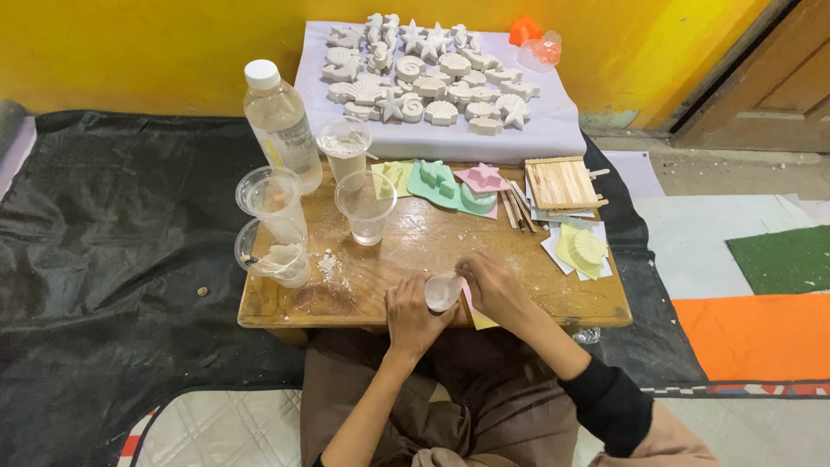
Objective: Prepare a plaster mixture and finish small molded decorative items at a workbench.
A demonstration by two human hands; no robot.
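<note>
My left hand (409, 317) grips a small clear plastic cup (442, 291) with white paste in it, at the near edge of the low wooden table (406, 251). My right hand (494, 288) touches the cup from the right side, its fingers curled over the rim; I cannot tell whether they hold anything. A pink and yellow mould (477, 316) lies partly hidden under my right hand. An empty clear cup (367, 206) stands in the middle of the table.
A water bottle (280, 123), a cup of white powder (345, 147) and two more cups (272, 227) stand at the table's left. Coloured moulds (445, 184), wooden sticks (562, 182) and a yellow shell mould (584, 249) lie to the right. White plaster casts (432, 73) cover a cloth behind.
</note>
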